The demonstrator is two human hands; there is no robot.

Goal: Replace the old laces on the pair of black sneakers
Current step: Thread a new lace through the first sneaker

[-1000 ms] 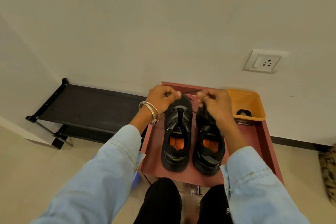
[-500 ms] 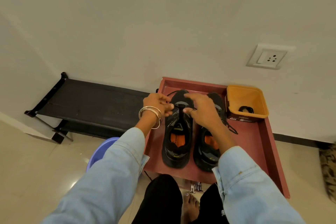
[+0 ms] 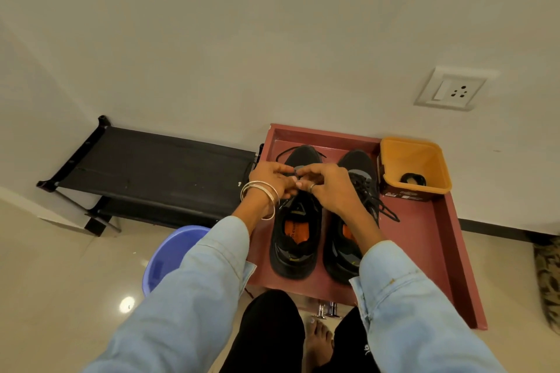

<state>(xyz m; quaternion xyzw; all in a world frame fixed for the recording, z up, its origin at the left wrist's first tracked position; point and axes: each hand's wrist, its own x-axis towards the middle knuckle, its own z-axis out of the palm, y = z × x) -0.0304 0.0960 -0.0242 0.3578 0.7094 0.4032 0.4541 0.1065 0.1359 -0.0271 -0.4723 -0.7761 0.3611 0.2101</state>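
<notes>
Black sneakers (image 3: 295, 221) — orange insoles; laces (image 3: 368, 194) loose

A home — tiled floor (image 3: 45, 281), shoe rack (image 3: 157, 172).

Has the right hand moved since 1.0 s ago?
Yes. The right hand has shifted left, from over the right black sneaker to the left black sneaker.

You wear light-blue denim sleeves (image 3: 194, 291), black trousers (image 3: 266, 336), metal bangles (image 3: 262, 194) on your left wrist, a ring (image 3: 312, 187), bare feet (image 3: 318, 342).
</notes>
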